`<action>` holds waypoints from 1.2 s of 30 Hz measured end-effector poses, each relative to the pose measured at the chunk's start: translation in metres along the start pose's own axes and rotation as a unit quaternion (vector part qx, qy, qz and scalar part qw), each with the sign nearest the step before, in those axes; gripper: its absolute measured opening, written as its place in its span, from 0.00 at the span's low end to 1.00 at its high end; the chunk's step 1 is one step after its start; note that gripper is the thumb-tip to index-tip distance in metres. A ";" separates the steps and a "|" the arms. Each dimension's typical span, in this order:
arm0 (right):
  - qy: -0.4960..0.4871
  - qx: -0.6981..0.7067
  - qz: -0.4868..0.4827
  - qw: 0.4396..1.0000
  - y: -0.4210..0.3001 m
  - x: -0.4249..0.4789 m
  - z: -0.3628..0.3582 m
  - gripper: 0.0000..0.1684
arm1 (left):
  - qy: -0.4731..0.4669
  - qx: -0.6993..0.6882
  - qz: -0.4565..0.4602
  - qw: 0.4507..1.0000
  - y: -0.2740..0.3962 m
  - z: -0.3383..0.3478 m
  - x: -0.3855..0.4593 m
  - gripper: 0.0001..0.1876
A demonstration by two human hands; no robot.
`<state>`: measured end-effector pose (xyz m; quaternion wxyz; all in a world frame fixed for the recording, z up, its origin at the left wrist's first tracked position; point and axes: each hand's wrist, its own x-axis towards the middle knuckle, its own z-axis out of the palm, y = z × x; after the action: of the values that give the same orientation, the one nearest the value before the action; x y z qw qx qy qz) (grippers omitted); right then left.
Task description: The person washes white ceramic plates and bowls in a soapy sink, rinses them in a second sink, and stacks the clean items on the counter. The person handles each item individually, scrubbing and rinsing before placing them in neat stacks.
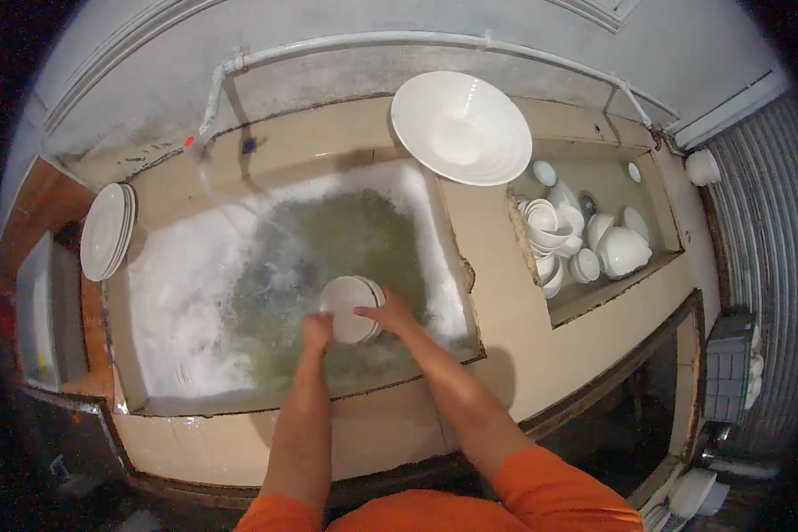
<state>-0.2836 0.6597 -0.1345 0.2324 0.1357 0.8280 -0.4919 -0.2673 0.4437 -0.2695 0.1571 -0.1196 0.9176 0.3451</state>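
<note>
Both my hands hold a short stack of small white plates (350, 311) just above the soapy water (286, 266) of a large tiled sink (206, 407). My left hand (317, 331) grips the near left rim, its fingers mostly hidden. On the right side, my right hand (392, 314) has its thumb over the top plate and its fingers round the stack's edge. Thick white foam (179, 299) covers the left part of the water and lines the back and right walls. The sink's bottom cannot be seen through the cloudy water.
A large white bowl (462, 130) rests on the ledge between the basins. In the right basin (612, 306), white bowls and cups (558, 233) lie heaped. Several white plates (106, 233) lean at the left rim. A pipe (366, 40) runs along the wall, with water falling from its left outlet.
</note>
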 end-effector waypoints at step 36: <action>0.302 -0.220 -0.411 0.832 -0.088 -0.087 -0.139 0.42 | -0.213 -0.373 0.156 0.890 0.074 -0.112 0.005 0.35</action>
<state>-0.2841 0.7401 0.0338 -0.2285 -0.1299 0.9228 -0.2818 -0.3191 0.4220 -0.1479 0.2366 0.0513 0.6729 0.6990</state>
